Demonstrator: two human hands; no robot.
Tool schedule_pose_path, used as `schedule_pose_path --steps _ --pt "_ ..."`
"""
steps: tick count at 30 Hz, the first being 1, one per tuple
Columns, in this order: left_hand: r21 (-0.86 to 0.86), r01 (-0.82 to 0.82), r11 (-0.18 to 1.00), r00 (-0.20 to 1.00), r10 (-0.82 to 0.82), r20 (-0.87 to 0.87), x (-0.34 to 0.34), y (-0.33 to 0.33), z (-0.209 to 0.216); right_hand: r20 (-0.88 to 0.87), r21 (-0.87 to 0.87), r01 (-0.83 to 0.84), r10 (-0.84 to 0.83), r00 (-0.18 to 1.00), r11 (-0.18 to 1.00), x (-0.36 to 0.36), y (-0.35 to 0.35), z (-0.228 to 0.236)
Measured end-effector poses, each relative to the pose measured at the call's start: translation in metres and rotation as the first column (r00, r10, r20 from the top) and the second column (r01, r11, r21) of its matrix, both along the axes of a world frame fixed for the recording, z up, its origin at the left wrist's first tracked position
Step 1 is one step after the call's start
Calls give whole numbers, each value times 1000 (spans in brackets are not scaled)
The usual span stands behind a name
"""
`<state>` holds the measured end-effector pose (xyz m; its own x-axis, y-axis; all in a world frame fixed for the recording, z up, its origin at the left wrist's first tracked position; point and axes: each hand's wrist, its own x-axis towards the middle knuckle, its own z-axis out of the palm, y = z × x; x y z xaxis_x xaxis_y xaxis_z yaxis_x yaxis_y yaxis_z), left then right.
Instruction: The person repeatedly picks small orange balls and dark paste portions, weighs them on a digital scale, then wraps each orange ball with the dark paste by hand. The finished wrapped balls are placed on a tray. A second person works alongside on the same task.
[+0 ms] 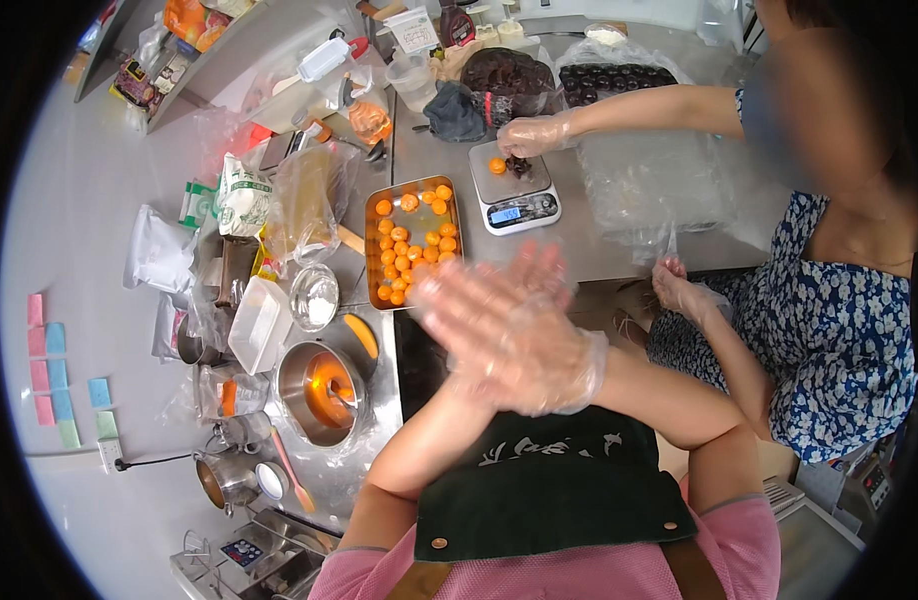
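My two hands, in clear plastic gloves, are crossed one over the other above the counter's front edge. On top lies my right hand (524,345), its fingers stretched out flat toward the upper left and slightly blurred. Beneath it, my left hand (546,272) shows mainly its blurred, outstretched fingers. Whatever may be between the palms is hidden. Just beyond my hands is a metal tray (370,285) with several orange egg yolks (401,248). To its right, a white digital scale (522,213) bears one egg yolk (497,166) and a dark lump of paste (519,167).
At right, a co-worker's gloved hand (534,135) reaches to the scale. Dark balls (619,82) fill a plastic-covered tray behind. On the left stand a steel bowl (284,395) with orange liquid, a clear plastic container (259,325) and a spatula (291,465).
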<state>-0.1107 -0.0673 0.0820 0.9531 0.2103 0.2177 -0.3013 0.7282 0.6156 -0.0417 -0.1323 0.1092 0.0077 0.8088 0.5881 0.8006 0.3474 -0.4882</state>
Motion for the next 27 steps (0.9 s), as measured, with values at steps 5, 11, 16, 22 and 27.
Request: schedule_pose_path --steps 5,11,16,22,27 --pt "-131 -209 969 913 145 -382 2 -5 13 160 -74 171 -157 974 982 31 -7 -5" --pt "-43 -512 858 840 490 -233 20 -30 -4 226 -96 36 -13 974 995 16 0 13" --pt "-442 -92 892 948 -58 -313 -4 14 4 39 -52 68 -66 997 996 -6 -11 0" --pt "-310 -19 951 983 -39 -180 -4 7 14 106 -17 231 -228 968 973 28 -11 -4" --pt "-228 105 968 994 -104 17 2 1 -17 76 -58 61 -56 996 996 2 -6 7"
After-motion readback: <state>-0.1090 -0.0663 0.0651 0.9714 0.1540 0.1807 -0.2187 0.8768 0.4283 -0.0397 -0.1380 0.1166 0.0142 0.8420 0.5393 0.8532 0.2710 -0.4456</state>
